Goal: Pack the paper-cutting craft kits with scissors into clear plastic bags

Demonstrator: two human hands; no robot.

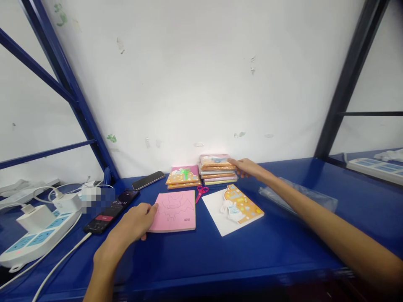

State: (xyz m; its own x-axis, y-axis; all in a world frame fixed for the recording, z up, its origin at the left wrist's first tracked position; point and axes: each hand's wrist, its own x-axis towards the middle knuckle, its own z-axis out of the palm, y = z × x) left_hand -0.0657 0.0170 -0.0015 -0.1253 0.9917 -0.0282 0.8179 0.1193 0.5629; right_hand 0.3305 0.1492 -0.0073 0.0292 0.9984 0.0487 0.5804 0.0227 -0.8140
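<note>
- Bench: blue steel shelf [239, 251], white scuffed wall [189, 71] behind; dark blue frame uprights [67, 79] at L & R.
- L end: white power strip [37, 237] w/ plugged-in white charger [34, 218], cables running off. 2nd strip [374, 170] at far R, set back.
- R arm: right hand [247, 167] reaches across, fingers extended, tips [232, 161] at R side of taller stack of craft booklets [217, 170]. Not clenched; whether it's actually gripping: can't tell, tips mostly at edge.
- Left hand [135, 222]: flat, relaxed, fingers open, not grasping; tips [154, 208] touching L edge of pink booklet [173, 212], which has a line drawing on it, lying flat.
- Stack: loose, edges uneven, so light contact at edge seems best. Stands against wall, just R of shorter stack [183, 177].
- Obstacles nr R hand: clear plastic sleeve [297, 195] lies under R forearm, apart from it. White card w/ orange cut-out picture [231, 209] lies flat below stack.
- Nr L hand: phone showing timer [110, 212], just L of it; 2nd phone [147, 180] further back.
- Smallest: red scissors [201, 192], closed, between pink booklet & white card.
</note>
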